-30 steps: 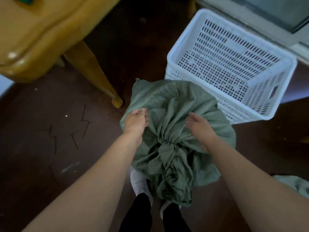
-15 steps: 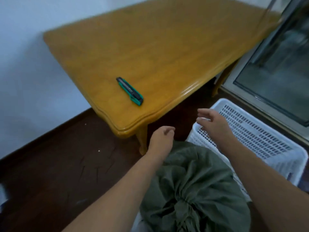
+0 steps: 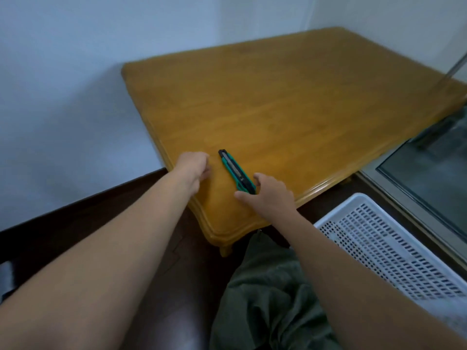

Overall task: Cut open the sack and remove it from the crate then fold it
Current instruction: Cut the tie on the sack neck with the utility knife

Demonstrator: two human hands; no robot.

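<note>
Green utility knife [image 3: 236,171] flat on table [image 3: 290,102]; dark tip away, leftward

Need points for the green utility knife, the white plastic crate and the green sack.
green utility knife [image 3: 235,170], head view, middle of the handle
white perforated plastic crate [image 3: 389,251], head view, slotted side wall
olive green fabric sack [image 3: 267,299], head view, crumpled top

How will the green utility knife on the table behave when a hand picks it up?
The utility knife looks like a slim, rigid bar lying flat on the wooden table, so it probably stays stiff and will not roll. It seems light for one hand; the right hand reaches its near end. On the glossy tabletop, it may slide if nudged.
</note>
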